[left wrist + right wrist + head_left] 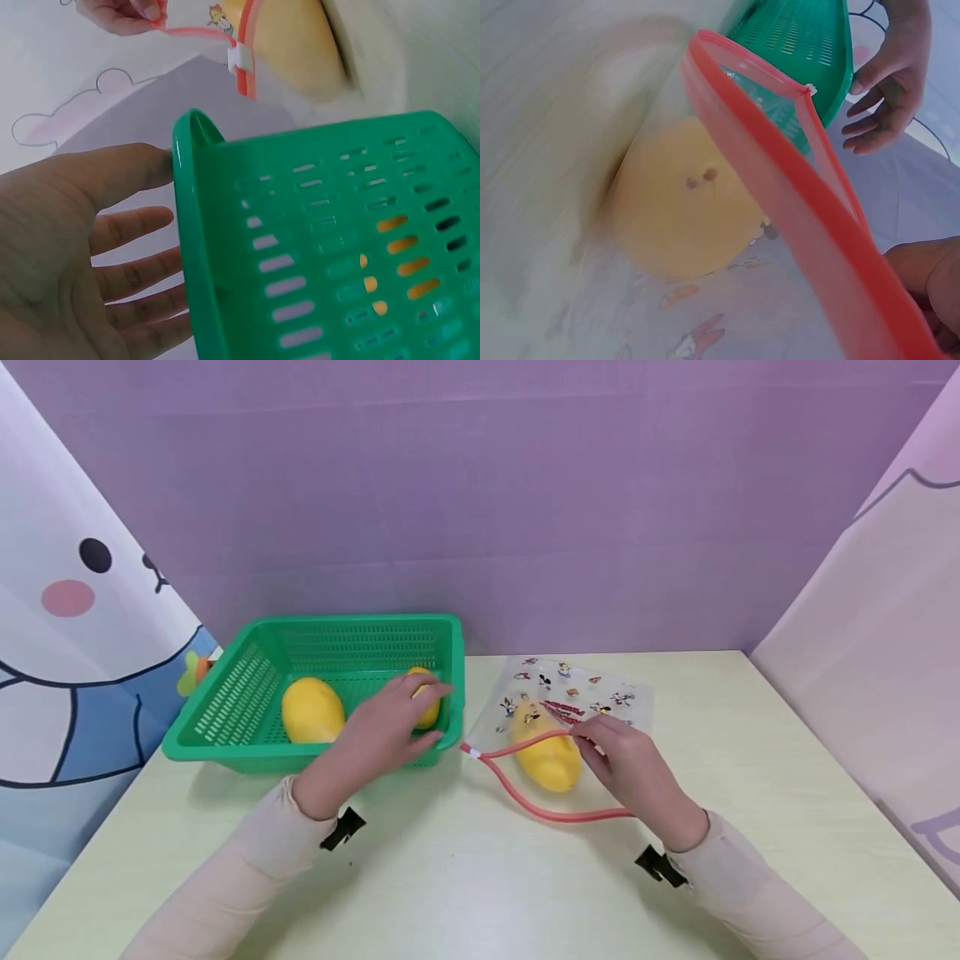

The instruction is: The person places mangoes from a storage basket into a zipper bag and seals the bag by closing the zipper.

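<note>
From where I stand, the right hand (630, 764) pinches the upper strip of the clear cartoon-print zip bag (592, 681) between thumb and fingers, lifting it off the lower red strip (555, 816), so the mouth gapes towards the worktop's near edge. The white slider (472, 752) sits at the mouth's left end, which leaves the gap unblocked. One mango (551, 764) lies inside, its weight probably steadying the film on the worktop (480, 877), right of centre and towards the far edge.

Just left of the bag, near that far edge, stands the green plastic basket (345, 639), its slotted walls penning in a left mango (311, 710) and a right mango (429, 706). The left hand (378, 718) hangs over the basket's right end, fingers loosely spread and gripping nothing; whether its thumb touches the rim, I cannot tell.
</note>
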A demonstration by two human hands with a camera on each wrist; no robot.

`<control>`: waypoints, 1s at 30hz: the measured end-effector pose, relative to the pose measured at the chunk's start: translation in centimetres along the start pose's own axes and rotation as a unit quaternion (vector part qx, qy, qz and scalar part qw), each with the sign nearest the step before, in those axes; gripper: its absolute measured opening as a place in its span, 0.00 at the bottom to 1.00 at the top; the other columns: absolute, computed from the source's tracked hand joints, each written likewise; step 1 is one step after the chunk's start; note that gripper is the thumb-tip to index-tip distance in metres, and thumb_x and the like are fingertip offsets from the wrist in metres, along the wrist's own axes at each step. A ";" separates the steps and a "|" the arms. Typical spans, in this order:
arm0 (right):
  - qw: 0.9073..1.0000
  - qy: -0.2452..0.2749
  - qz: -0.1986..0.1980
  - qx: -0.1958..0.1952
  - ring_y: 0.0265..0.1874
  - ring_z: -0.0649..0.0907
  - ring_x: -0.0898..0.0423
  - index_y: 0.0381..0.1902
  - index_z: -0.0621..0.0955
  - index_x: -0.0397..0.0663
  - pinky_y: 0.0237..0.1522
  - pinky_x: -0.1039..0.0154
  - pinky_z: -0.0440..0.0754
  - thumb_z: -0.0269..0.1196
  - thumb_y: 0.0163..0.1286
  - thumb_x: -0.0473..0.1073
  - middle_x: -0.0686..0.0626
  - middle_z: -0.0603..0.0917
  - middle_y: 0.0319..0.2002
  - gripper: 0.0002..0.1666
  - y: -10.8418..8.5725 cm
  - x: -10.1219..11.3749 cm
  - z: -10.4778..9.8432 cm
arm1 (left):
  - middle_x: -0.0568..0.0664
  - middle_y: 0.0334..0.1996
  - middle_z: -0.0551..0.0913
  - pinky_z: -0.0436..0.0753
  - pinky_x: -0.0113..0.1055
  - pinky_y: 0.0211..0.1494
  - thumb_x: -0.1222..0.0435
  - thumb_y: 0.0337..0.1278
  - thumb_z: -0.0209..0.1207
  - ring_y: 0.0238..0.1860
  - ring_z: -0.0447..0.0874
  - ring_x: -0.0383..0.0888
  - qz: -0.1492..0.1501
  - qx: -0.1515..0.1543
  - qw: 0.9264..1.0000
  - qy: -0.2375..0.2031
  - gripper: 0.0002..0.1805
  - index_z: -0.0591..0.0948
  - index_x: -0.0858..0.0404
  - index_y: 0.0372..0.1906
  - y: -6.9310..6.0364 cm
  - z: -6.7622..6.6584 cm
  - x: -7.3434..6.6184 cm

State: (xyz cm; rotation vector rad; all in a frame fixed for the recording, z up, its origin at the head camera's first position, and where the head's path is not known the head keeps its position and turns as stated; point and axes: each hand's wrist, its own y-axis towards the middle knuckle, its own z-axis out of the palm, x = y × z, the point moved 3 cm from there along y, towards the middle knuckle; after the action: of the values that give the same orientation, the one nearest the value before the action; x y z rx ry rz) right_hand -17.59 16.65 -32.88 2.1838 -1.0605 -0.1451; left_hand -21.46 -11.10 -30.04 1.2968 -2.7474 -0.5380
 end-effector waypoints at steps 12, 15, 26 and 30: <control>1.000 0.006 -0.005 -0.004 0.28 0.81 0.56 0.32 0.82 0.39 0.29 0.63 0.83 0.71 0.48 0.26 0.48 0.83 0.30 0.13 -0.1 -0.1 0.1 | 0.59 0.56 0.75 0.82 0.45 0.45 0.60 0.50 0.68 0.57 0.72 0.56 -0.027 -0.016 1.000 0.006 0.30 0.73 0.63 0.59 -0.8 -0.8 1.6; 1.000 0.006 -0.002 -0.001 0.28 0.81 0.56 0.32 0.82 0.39 0.29 0.64 0.83 0.71 0.48 0.26 0.48 0.83 0.30 0.13 -0.1 0.0 0.1 | 0.60 0.56 0.75 0.80 0.47 0.49 0.60 0.49 0.68 0.57 0.72 0.57 -0.039 -0.016 0.999 0.005 0.31 0.73 0.64 0.59 -1.0 -1.0 2.2; 1.000 0.003 0.015 0.017 0.29 0.81 0.56 0.34 0.83 0.39 0.29 0.64 0.83 0.71 0.49 0.26 0.48 0.83 0.31 0.13 0.1 0.2 -0.2 | 0.61 0.56 0.74 0.80 0.50 0.45 0.60 0.51 0.67 0.57 0.71 0.60 -0.094 -0.020 0.995 0.007 0.31 0.73 0.65 0.60 -1.4 -1.1 4.5; 1.000 0.002 0.020 0.024 0.29 0.81 0.55 0.34 0.83 0.39 0.29 0.64 0.83 0.70 0.49 0.26 0.47 0.84 0.32 0.13 0.2 0.1 -0.2 | 0.62 0.56 0.74 0.79 0.52 0.47 0.60 0.51 0.66 0.56 0.71 0.61 -0.118 -0.021 0.993 0.005 0.31 0.72 0.65 0.60 -1.5 -1.2 5.3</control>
State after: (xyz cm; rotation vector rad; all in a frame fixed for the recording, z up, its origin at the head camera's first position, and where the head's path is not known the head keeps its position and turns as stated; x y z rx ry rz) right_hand -17.52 16.60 -32.58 2.2025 -1.1139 -0.0979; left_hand -23.54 -16.30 -29.94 1.6210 -2.5743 -0.5995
